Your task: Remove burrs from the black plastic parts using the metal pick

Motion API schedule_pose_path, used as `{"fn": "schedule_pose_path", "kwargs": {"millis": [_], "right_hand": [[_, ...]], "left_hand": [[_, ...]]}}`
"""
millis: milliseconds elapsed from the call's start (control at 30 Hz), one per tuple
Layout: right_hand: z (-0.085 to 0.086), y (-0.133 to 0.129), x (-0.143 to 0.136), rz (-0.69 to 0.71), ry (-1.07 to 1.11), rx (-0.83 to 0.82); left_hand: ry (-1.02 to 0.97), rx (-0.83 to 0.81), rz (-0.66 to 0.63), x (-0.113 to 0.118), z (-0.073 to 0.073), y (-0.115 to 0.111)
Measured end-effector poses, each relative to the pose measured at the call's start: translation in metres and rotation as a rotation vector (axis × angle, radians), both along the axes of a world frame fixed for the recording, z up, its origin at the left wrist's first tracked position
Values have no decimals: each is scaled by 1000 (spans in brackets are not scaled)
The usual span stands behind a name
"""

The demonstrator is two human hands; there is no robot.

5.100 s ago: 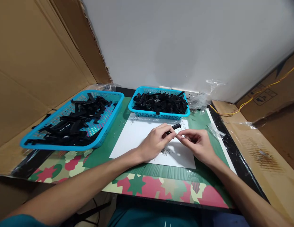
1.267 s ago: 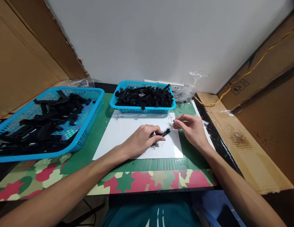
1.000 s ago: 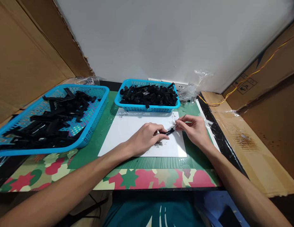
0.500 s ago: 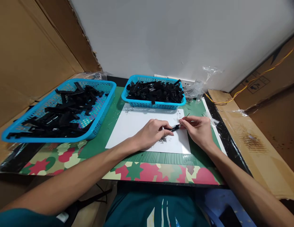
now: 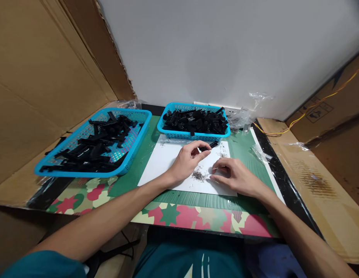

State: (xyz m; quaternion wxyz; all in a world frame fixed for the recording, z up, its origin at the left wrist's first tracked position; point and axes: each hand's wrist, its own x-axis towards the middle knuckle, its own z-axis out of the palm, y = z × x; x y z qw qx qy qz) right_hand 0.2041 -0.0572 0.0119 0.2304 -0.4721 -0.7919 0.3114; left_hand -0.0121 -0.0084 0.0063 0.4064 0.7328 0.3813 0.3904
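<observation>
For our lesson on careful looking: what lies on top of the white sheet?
On the white sheet lie a pile of tiny wire-like pieces and smaller scatterings near its far corners. Whatever the left hand and right hand cover cannot be seen.

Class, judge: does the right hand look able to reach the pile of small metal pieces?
Probably yes: the right hand is beside the metal pile, and nothing visible stands between them; the left hand leaves that side free.
</observation>
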Motion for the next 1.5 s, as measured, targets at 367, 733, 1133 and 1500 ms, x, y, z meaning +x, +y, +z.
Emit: {"fn": "schedule_pose_path", "kwargs": {"millis": [367,733,1133,1500], "right_hand": [[-6,4,8,-37,9,-69],[-4,4,17,-211,381,-28],[-3,0,9,-249,460,-18],[-7,2,7,-230,488,-39]], "left_hand": [[80,-21,-55,-1,1,-3],[197,116,-331,-3,7,-14],[140,165,-340,-6,11,-19],[118,206,-299,-6,8,-20]]}}
